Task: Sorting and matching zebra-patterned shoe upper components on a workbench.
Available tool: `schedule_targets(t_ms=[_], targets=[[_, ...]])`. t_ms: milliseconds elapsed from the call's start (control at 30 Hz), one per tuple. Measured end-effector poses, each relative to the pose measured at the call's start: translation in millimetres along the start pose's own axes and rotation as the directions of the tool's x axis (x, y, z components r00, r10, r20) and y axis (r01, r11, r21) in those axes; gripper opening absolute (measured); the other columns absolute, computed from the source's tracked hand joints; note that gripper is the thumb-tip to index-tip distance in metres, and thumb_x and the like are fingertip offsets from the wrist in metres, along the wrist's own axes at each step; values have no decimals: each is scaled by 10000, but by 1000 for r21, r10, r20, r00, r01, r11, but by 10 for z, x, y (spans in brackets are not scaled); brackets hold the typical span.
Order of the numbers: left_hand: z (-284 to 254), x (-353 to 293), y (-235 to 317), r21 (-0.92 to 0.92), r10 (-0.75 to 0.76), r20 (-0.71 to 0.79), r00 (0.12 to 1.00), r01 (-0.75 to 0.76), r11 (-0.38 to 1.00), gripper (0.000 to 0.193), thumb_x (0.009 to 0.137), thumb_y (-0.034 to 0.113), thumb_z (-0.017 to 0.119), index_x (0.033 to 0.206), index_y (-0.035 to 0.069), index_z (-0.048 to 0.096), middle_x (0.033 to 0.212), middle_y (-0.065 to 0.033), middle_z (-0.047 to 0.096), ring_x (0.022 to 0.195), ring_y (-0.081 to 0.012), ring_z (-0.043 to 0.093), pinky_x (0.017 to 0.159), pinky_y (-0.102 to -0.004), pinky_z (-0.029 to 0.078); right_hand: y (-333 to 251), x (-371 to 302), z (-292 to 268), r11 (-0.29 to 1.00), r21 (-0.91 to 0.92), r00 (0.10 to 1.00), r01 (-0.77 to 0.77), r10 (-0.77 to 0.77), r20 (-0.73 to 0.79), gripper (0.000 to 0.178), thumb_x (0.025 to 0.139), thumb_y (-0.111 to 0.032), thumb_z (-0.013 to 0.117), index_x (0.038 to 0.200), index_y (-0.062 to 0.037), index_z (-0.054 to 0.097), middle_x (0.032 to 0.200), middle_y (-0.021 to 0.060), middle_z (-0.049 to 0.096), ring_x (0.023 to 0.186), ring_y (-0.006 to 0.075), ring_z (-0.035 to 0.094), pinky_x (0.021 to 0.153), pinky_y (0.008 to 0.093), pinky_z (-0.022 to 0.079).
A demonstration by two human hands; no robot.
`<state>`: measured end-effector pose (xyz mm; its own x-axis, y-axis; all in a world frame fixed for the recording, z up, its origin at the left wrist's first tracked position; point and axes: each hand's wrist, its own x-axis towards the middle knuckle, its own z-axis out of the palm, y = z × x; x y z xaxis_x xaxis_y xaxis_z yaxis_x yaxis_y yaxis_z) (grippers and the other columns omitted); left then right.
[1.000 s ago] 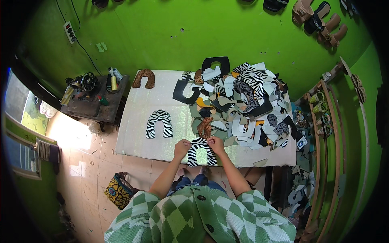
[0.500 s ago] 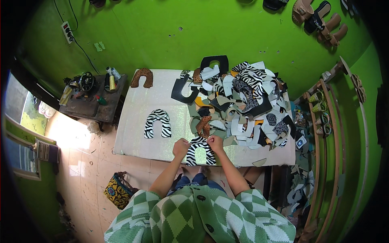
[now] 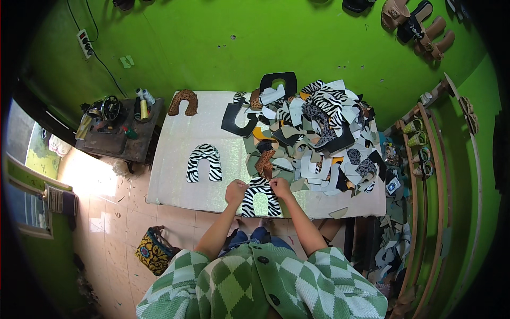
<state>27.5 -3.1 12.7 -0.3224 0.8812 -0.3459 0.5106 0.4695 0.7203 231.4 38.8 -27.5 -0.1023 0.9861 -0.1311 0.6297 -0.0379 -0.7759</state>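
Observation:
A black-and-white zebra-print U-shaped piece (image 3: 260,188) lies at the table's front edge, its two legs pointing toward me. My left hand (image 3: 236,192) is closed in a pinch at the upper left of its curve. On the opposite side, my right hand (image 3: 280,188) pinches the upper right; the fingertips are too small to make out in detail. Another zebra-print arch (image 3: 204,154) rests flat farther left. A brown leopard-print arch (image 3: 184,101) lies at the far left corner. Just beyond my hands, a leopard-print scrap (image 3: 264,164) borders the pile.
A heap of cut scraps (image 3: 324,143) covers the right of the pale table (image 3: 175,181). A sewing machine (image 3: 109,109) stands on a dark wooden stand at left. A patterned bag (image 3: 154,250) sits on the floor. Sandals (image 3: 415,139) hang on a wooden rack at right.
The whole view has shifted very slightly. Both hands keep their pinch at the zebra-print piece, with hardly any movement.

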Motion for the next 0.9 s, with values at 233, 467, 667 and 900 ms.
schedule_targets(t_ms=[233,467,667,900], targets=[[-9,17,-22,14,-16,0,1000,16,1000,280,704,296,738,862,75,671,840,-82,683,793,-236,658,700,-341,508,-40,-6,-23,995,76,998,-63,64,-11,219,684,-125,755,780,-7,597,629,59,572,575,185,552,581,321,457],[-21,16,1,39,-46,23,999,45,998,277,698,308,744,856,91,677,837,-68,687,790,-225,662,690,-341,514,-27,39,-41,998,16,998,-58,58,-3,332,651,-122,779,788,-36,489,634,67,555,579,208,553,580,323,453],[-15,36,-15,73,-36,31,999,34,997,267,697,317,743,841,101,676,833,-59,686,787,-227,662,688,-342,516,-73,29,-8,995,-5,995,-101,101,-18,373,648,-97,774,788,-49,431,645,72,550,586,213,553,573,335,449],[-1,30,64,92,-27,24,999,25,995,258,702,299,737,847,96,672,810,-64,685,773,-227,662,684,-342,514,-11,9,-21,994,81,994,-70,76,-74,400,647,-77,773,810,-47,409,615,62,518,561,187,533,553,322,444]])
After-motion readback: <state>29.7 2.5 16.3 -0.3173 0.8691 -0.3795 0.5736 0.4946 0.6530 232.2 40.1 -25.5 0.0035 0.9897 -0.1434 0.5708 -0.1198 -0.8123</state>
